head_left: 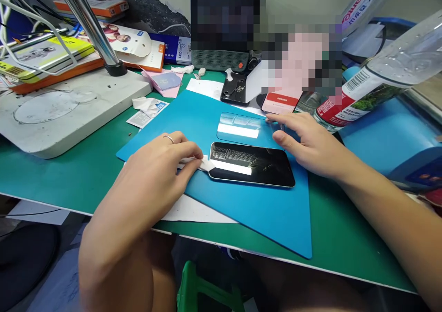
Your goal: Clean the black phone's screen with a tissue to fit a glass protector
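Note:
A black phone [272,167] lies screen up on a blue mat [272,220], with bright reflections across its glass. My left hand [155,171], a ring on one finger, pinches a folded white wipe [206,164] whose tip meets the phone's left end. Just behind the phone is a clear glass screen protector [238,126], outlined by a thin dark edge. My right hand [311,144] reaches over the protector's right end with thumb and forefinger apart. Whether its fingertips press on the glass or the mat, I cannot tell.
A metal lamp post on a white base [69,114] stands at left, near stacked boxes [44,56]. A plastic bottle [366,88] leans at right. Behind the mat are a dark multi-tool-like object [235,88], a green speaker [221,61] and torn sachets [147,111].

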`<action>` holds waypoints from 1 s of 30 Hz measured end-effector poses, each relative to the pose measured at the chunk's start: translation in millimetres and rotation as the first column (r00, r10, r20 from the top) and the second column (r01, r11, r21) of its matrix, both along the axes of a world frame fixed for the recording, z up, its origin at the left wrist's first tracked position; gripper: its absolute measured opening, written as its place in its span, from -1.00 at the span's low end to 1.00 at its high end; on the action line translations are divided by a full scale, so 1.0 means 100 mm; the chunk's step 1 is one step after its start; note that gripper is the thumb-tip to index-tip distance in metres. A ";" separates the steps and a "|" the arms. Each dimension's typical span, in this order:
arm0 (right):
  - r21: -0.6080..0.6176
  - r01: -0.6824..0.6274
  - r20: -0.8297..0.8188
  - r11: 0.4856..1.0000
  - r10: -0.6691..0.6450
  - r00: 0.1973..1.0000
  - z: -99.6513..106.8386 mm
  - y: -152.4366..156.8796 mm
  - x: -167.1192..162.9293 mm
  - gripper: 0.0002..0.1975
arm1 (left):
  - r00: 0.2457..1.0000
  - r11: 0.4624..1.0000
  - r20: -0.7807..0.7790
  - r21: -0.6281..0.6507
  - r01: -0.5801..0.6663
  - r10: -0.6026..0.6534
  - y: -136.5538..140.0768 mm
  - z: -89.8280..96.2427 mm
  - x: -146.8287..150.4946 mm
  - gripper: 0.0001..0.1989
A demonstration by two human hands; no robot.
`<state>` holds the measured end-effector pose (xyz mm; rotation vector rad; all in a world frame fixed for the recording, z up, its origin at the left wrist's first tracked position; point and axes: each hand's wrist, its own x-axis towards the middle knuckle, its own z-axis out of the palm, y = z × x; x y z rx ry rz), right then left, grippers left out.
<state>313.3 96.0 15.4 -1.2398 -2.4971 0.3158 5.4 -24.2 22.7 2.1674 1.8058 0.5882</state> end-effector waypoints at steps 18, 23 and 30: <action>-0.335 -0.054 0.153 0.941 0.111 0.982 0.39 -0.13 0.19 -0.33 | 0.962 0.954 -0.067 -0.125 -0.271 0.265 0.00 0.06 -0.04 -0.71; -0.350 -0.014 0.133 0.937 0.065 0.989 0.37 -0.12 0.17 -0.27 | 0.960 0.960 0.028 -0.012 -0.279 0.279 -0.01 0.08 0.03 -0.75; -0.367 -0.049 -0.077 0.929 0.022 0.997 0.24 -0.13 0.13 -0.06 | 0.979 0.973 -0.018 0.117 -0.197 0.201 -0.01 0.06 0.14 -0.78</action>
